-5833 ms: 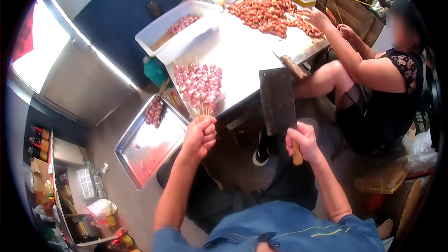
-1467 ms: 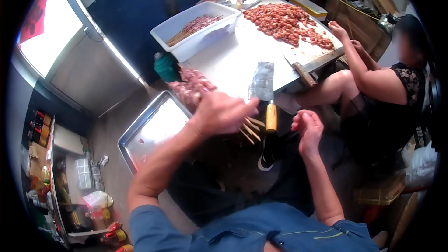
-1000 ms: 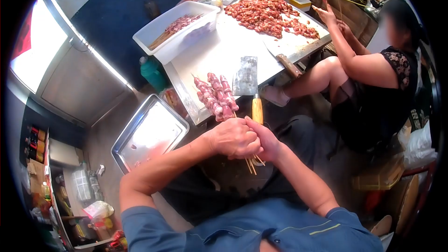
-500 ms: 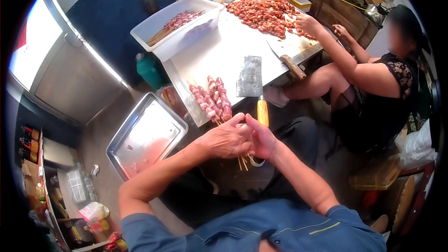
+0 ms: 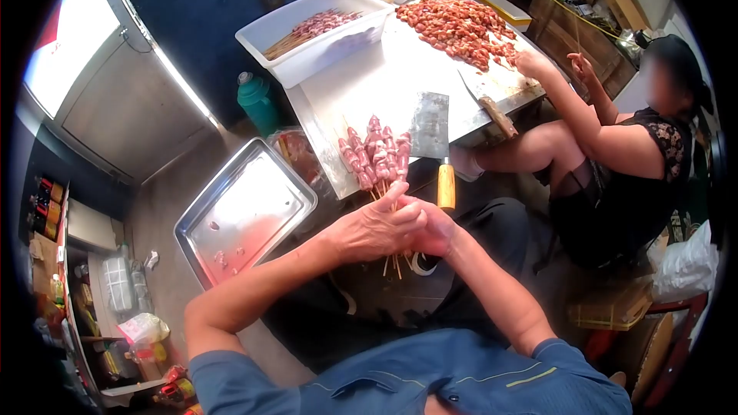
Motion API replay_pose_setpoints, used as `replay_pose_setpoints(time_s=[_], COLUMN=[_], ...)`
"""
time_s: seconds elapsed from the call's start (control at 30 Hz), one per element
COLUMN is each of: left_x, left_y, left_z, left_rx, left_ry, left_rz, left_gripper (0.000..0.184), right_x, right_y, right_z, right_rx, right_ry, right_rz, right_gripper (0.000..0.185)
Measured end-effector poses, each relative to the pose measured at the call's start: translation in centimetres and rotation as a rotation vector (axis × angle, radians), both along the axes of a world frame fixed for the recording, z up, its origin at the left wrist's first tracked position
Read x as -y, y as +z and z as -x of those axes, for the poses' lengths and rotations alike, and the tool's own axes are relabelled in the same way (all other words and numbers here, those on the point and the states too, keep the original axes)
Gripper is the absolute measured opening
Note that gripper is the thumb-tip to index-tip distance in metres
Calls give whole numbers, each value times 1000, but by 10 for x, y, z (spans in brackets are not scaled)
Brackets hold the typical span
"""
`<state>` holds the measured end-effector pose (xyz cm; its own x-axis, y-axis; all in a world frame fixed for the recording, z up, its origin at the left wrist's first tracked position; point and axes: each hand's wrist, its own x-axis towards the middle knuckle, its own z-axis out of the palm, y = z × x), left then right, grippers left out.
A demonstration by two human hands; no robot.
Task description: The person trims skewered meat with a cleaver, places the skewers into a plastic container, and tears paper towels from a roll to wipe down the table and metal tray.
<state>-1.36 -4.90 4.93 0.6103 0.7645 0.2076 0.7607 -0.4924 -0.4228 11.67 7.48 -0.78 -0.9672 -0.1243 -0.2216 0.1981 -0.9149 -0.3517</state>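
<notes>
A bundle of meat skewers (image 5: 375,155) fans out at the near corner of the white table (image 5: 346,104), meat upward and bare stick ends pointing down toward my lap. My left hand (image 5: 375,224) closes round the sticks just below the meat. Pressed against it from the other side, my right hand (image 5: 432,229) also grips the sticks, its fingers partly hidden. Just right of the meat, a cleaver (image 5: 429,124) lies on the table, its wooden handle sticking out past the edge toward me.
A white tub (image 5: 330,60) of skewers and a pile of cut meat (image 5: 457,31) occupy the far table. A wooden-handled knife (image 5: 498,117) lies at the right edge. Another person (image 5: 615,138) sits there, hands by the meat. A metal tray (image 5: 250,211) with scraps is at left.
The skewers have spread wider and stand more upright in my hands, showing more meat pieces. The view has shifted slightly, and the other person's far hand is raised with a thin stick.
</notes>
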Motion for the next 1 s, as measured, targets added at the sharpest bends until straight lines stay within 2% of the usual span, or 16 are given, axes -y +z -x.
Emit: replay_pose_setpoints(time_s=[0.17,0.27,0.33,0.37,0.4,0.43,0.5,0.53,0.57,0.63,0.67,0.7,0.77,0.83,0.9,1.0], left_x=[7,17,31,38,48,54,56,55,50,39,35,30,21,9,-1,-15], left_y=[4,19,35,28,14,1,-19,-25,-32,-40,-31,-21,1,1,14,26], left_z=[-2,-3,-5,-4,-3,-5,-15,-18,-22,-26,-24,-22,-22,-16,-10,6], left_rx=[-25,212,555,557,836,1111,1517,1559,1558,1936,2006,2001,2110,2125,2119,1898], left_ry=[44,-25,54,48,211,380,598,638,636,650,601,590,517,496,384,325], left_rz=[23,24,20,31,-13,-61,43,25,25,-48,47,40,331,281,128,-29], left_gripper=[11,13,14,14,13,12,11,23,23,33,39,39,39,43,43,47], right_x=[7,1,5,7,8,12,20,22,25,29,28,27,24,17,14,10], right_y=[10,-1,14,17,7,0,-1,0,3,14,23,29,36,46,53,63], right_z=[4,7,8,7,9,7,5,5,5,7,10,13,23,30,39,63], right_rx=[89,53,35,13,-37,9,6,6,-40,-91,-113,-135,-196,-144,-169,-347], right_ry=[-28,-82,-92,-75,-62,-100,-153,-154,-199,-241,-263,-290,-323,-391,-441,-721], right_rz=[-180,-292,-426,-451,-379,-473,-564,-564,-638,-718,-768,-819,-863,-1060,-1078,-1262], right_gripper=[31,26,19,18,19,18,17,17,17,17,17,17,18,17,17,14])
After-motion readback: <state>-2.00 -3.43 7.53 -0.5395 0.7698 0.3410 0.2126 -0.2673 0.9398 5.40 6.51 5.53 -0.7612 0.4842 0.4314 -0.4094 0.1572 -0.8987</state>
